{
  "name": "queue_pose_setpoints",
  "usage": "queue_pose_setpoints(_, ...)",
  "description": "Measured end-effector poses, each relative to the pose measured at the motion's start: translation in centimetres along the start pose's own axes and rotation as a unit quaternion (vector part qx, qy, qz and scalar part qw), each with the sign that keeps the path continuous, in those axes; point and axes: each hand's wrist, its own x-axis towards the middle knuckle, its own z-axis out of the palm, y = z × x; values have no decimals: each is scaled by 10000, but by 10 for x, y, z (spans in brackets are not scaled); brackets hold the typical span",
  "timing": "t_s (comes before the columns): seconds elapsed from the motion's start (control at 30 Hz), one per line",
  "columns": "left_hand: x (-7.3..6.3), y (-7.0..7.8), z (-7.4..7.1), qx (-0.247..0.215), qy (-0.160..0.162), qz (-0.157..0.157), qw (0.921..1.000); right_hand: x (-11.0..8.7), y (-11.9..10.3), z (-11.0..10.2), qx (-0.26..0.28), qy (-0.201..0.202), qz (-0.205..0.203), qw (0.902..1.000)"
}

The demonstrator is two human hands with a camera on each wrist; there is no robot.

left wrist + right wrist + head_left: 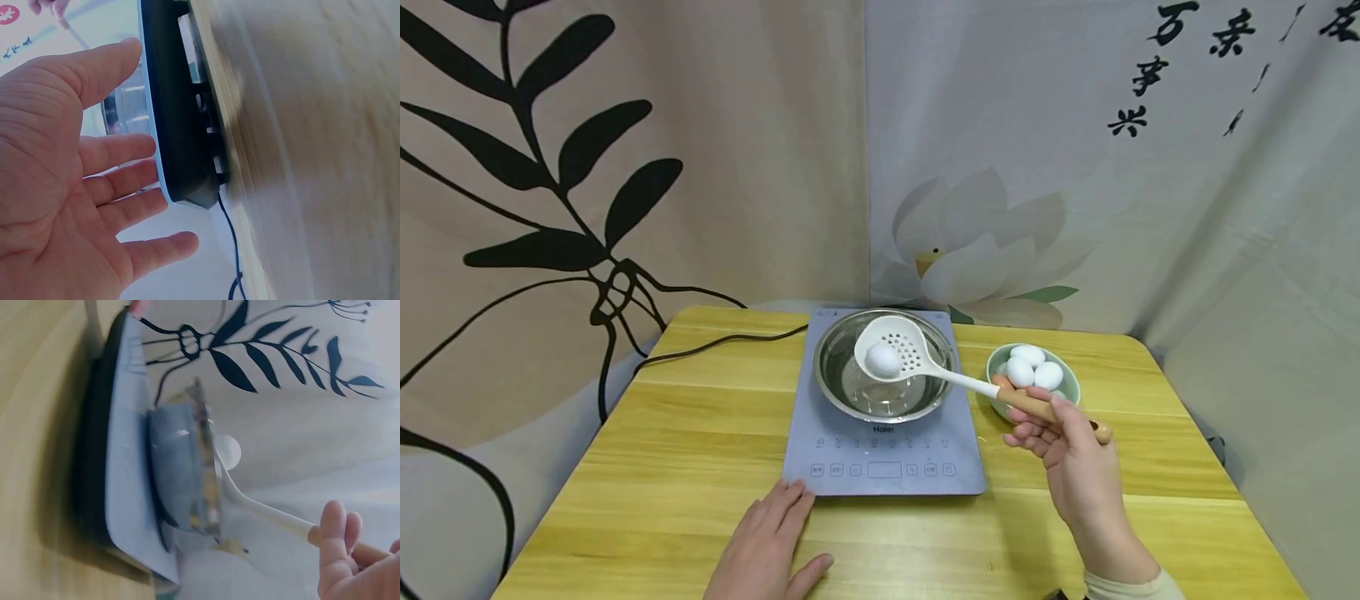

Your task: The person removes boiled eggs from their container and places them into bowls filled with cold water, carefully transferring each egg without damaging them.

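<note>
My right hand (1071,454) grips the wooden handle of a white slotted spoon (958,379), also seen from the side in the right wrist view. One white egg (883,361) lies in the spoon's bowl, over a steel pot (826,392) with clear liquid in it. The pot stands on a grey-blue induction cooker (887,479). At the cooker's front left corner my left hand (767,546) lies with its fingers extended, the fingertips touching its edge. In the left wrist view those fingers (134,209) are straight and hold nothing.
A pale green bowl (1072,385) with several white eggs and a brown one stands right of the cooker, partly behind the right hand. A black power cord (722,340) runs from the cooker off the left of the wooden table (685,467). Printed curtains hang behind.
</note>
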Motion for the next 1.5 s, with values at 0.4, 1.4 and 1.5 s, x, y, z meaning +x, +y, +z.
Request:
queue_pose_setpoints(0.4,0,1,-1,110,18,85,9999,-22,-44,-68,1200,959,-668,9859)
queue_pose_setpoints(1.4,-2,0,0,131,116,91,9998,-55,-7,-94,-879,3740,-1612,9091)
queue_pose_setpoints(1.5,-2,0,-1,128,53,77,9999,-55,-3,-90,-1417,3751,-1434,9048)
